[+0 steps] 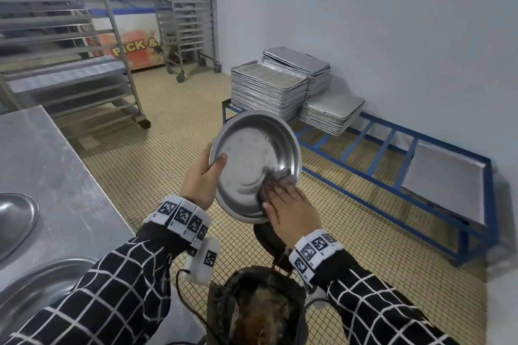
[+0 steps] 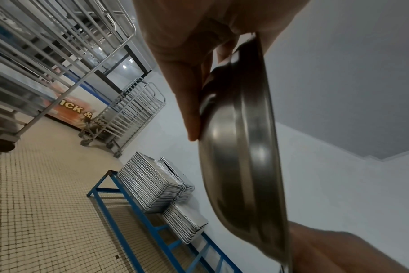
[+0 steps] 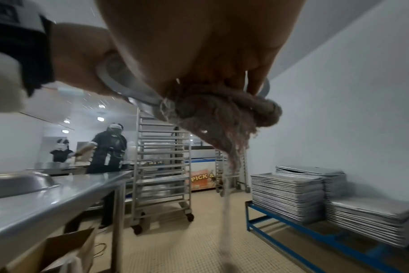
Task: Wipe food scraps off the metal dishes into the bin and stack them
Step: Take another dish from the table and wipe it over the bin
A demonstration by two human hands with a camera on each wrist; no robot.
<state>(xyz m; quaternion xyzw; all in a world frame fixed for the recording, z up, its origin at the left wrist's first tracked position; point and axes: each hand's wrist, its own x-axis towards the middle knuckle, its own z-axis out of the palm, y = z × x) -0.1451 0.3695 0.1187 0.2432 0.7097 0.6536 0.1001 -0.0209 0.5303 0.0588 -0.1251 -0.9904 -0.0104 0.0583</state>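
My left hand (image 1: 201,179) grips the tilted dish (image 1: 252,159) by its rim, above the bin (image 1: 258,305). My right hand (image 1: 291,210) clutches a cloth (image 1: 273,180) against the dish's inside. The table (image 1: 56,165) with more dishes (image 1: 16,216) lies left. Tray stacks (image 1: 269,89) sit on a blue rack (image 1: 392,154) ahead.

Steel table (image 1: 56,176), 2 dishes (image 1: 14,218) (image 1: 42,288) on it, bin (image 1: 258,302) on tiled floor (image 1: 168,148)

Dish (image 1: 252,154) above bin (image 1: 221,297), table (image 1: 56,176) on L, 3 tray stacks (image 1: 269,87) on rack (image 1: 464,238) at R.
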